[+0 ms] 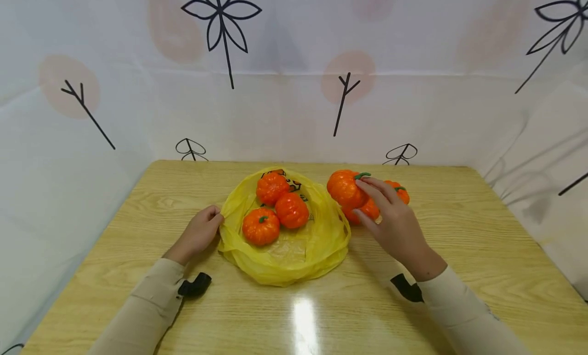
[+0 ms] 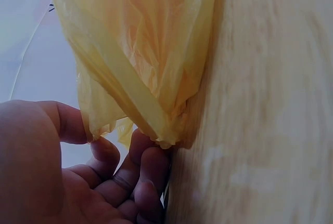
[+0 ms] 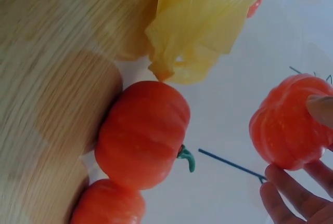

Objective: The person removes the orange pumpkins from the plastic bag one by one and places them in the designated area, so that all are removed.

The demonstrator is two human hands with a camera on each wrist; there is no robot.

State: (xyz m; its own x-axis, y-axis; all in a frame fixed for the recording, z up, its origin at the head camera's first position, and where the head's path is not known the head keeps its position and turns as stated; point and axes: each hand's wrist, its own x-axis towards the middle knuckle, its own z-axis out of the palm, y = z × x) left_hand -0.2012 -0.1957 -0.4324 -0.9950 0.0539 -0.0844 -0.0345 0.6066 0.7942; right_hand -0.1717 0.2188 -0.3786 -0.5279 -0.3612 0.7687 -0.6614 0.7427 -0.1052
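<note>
A yellow plastic bag (image 1: 321,237) lies spread wide on the table, with three small orange pumpkins (image 1: 261,226) inside. My left hand (image 1: 198,235) pinches the bag's left edge between thumb and fingers; in the left wrist view the gathered film (image 2: 119,78) runs down to the fingertips. My right hand (image 1: 397,227) grips another orange pumpkin (image 1: 344,188) with a green stem, raised above the table just right of the bag. Below that hand, two more pumpkins rest on the wood; the right wrist view shows the nearer pumpkin (image 3: 143,135) beside the other one (image 3: 109,203).
The wooden table (image 1: 151,212) reaches back to a pale cloth backdrop (image 1: 285,110) printed with black flowers and twigs. A black strap end (image 1: 195,285) sticks out by the left sleeve, and a black piece (image 1: 406,287) shows at the right wrist.
</note>
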